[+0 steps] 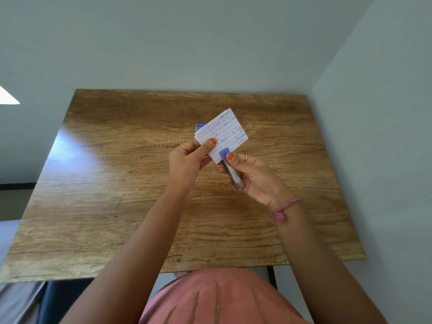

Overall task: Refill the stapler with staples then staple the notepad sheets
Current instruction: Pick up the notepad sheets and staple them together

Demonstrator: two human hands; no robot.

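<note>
Sheets (222,134) pinched in left hand (189,160), stapler (230,170) gripped in right hand (254,176).

Handwriting on notepad sheets (223,134) mostly illegible; one word reads "Note".

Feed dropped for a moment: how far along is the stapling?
Refill looks done: the stapler is closed, in the right hand. In hand: its blue tip sits on the sheets' edge, pinched by the left hand. Left: the squeeze; no staple visible yet.
</note>
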